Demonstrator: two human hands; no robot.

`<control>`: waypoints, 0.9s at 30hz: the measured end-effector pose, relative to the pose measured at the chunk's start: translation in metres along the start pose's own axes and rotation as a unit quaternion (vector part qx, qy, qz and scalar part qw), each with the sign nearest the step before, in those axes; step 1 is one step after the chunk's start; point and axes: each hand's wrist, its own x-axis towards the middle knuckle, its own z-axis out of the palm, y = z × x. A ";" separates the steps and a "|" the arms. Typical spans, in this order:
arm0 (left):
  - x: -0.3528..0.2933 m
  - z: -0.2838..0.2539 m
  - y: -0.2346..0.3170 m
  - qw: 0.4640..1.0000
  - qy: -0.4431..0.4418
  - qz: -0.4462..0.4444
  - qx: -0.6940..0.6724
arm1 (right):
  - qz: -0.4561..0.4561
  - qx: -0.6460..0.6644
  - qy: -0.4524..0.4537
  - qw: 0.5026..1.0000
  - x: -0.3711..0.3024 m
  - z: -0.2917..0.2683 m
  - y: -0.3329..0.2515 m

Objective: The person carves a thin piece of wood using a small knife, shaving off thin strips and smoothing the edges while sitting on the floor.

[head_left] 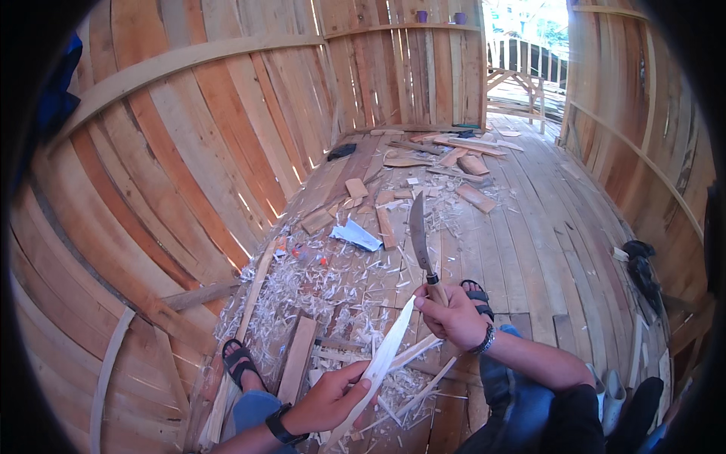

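A pale, whittled strip of wood [388,349] tapers to a point and slants up from lower left to the middle of the view. My left hand [333,402] is closed around its lower part, thumb on top. My right hand [456,318] grips the wooden handle of a large knife [418,231], whose broad, slightly curved blade points up and away from me. The fingertips of this same hand touch the strip's pointed end. The blade is apart from the wood.
Curled shavings [302,291] cover the plank floor near my sandalled feet. A thick wooden block [298,360] lies between them. Farther off are a light blue sheet [355,235], loose offcuts [475,198] and a doorway [527,68]. A black bag-like thing [643,268] is at right.
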 end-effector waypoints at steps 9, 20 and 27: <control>0.000 0.002 -0.012 0.998 0.033 0.005 0.050 | -0.057 -0.050 0.040 0.996 0.003 -0.005 -0.001; 0.000 -0.012 -0.018 0.992 0.055 -0.039 0.111 | -0.188 0.063 0.246 0.949 0.006 -0.028 -0.015; 0.000 -0.022 -0.014 0.983 0.173 0.038 0.042 | -0.195 0.088 0.262 0.941 0.007 -0.034 -0.010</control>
